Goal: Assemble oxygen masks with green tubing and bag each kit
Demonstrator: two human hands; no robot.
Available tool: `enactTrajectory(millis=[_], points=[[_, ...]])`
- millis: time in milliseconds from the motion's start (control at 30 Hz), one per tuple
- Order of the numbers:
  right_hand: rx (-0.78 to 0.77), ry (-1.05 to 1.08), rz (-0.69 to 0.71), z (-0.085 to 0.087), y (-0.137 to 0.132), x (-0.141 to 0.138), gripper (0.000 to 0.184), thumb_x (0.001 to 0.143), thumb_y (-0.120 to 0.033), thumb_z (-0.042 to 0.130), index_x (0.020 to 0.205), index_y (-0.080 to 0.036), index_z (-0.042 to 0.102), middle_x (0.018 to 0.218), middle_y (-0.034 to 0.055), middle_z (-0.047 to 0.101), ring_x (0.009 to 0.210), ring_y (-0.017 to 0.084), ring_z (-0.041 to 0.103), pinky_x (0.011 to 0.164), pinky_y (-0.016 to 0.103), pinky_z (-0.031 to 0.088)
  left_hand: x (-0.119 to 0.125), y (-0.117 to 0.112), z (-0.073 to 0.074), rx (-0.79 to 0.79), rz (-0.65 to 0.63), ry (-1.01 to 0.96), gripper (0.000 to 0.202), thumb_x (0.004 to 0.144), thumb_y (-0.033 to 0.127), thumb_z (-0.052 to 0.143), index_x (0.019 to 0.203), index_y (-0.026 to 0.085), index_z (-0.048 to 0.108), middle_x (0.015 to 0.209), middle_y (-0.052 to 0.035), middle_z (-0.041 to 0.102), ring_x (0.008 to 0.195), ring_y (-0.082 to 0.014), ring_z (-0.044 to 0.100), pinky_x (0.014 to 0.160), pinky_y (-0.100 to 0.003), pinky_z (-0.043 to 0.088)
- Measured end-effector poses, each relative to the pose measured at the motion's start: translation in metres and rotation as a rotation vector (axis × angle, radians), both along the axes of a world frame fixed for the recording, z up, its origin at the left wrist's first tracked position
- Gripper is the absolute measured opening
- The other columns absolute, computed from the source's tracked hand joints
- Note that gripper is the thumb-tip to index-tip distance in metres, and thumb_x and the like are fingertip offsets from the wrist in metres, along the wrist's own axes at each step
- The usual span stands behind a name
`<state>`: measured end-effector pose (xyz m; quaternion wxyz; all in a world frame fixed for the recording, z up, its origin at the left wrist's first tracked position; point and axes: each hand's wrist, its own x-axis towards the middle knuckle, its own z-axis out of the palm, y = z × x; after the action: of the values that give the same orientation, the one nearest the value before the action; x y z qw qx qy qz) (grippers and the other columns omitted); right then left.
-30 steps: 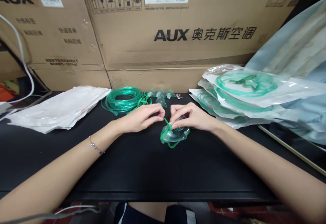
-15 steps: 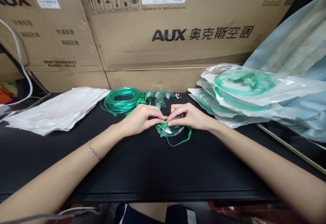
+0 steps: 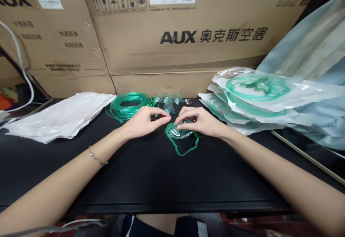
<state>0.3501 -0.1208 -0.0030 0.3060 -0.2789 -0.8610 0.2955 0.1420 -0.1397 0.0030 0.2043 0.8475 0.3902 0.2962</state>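
A small clear green oxygen mask [image 3: 180, 132] lies on the black table [image 3: 151, 179], its green elastic strap [image 3: 185, 150] looping toward me. My right hand [image 3: 198, 122] rests on top of the mask with fingers curled, pinching it. My left hand [image 3: 142, 121] is just left of the mask, fingers curled, fingertips near the mask's edge; I cannot see anything held in them. A coil of green tubing [image 3: 129, 105] lies behind my left hand. Several small clear green connectors [image 3: 169, 102] sit behind the mask.
A stack of empty white pouches [image 3: 60, 116] lies at left. Sealed pouches holding green tubing [image 3: 256, 97] are piled at right, against a blue-grey plastic bag [image 3: 312, 57]. Large cardboard boxes [image 3: 178, 36] wall off the back. A white cable [image 3: 23, 71] hangs at far left.
The mask has gone from tilted up between my fingers to lying flat on the table, and its strap has spread out toward me. My left hand has drawn slightly away to the left.
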Motion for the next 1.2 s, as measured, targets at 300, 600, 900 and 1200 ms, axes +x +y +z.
enactTrajectory(millis=[300,600,900,1200], points=[[-0.403,0.329,-0.006,0.002,0.002,-0.002,0.032,0.065,-0.027,0.068,0.095,-0.018,0.058,0.092,0.0031,0.059,0.089,0.014,0.056,0.080,0.031,0.044,0.014,-0.005,-0.008,-0.292,0.116,-0.247,0.023,0.069,0.030,0.062,0.084,0.013,0.065,0.081,-0.0057,0.069,0.062,-0.0151,0.062,0.052,-0.024,0.049],[0.019,-0.526,-0.400,0.002,0.009,0.016,0.036,0.073,-0.047,0.058,0.092,-0.016,0.058,0.070,0.0040,0.060,0.057,0.013,0.052,0.054,0.026,0.039,0.016,-0.002,-0.010,-0.346,0.316,-0.492,0.019,0.063,0.016,0.060,0.063,0.017,0.040,0.088,-0.0079,0.064,0.075,-0.0184,0.061,0.044,-0.025,0.052],[-0.129,-0.337,-0.404,-0.008,0.019,0.015,0.032,0.068,-0.012,0.059,0.099,-0.012,0.059,0.063,0.0005,0.061,0.055,0.011,0.055,0.049,0.022,0.042,0.016,-0.002,-0.010,-0.371,0.379,-0.487,0.018,0.063,0.010,0.059,0.064,0.016,0.042,0.080,-0.0049,0.061,0.064,-0.0127,0.059,0.041,-0.022,0.051],[-0.356,0.234,-0.317,0.014,0.005,0.007,0.012,0.069,-0.022,0.058,0.078,-0.015,0.054,0.070,0.0020,0.053,0.060,0.010,0.053,0.042,0.019,0.042,0.011,0.001,-0.008,-0.384,0.449,-0.561,0.016,0.067,0.011,0.055,0.061,0.017,0.041,0.058,0.0025,0.051,0.053,-0.0087,0.052,0.041,-0.021,0.051]])
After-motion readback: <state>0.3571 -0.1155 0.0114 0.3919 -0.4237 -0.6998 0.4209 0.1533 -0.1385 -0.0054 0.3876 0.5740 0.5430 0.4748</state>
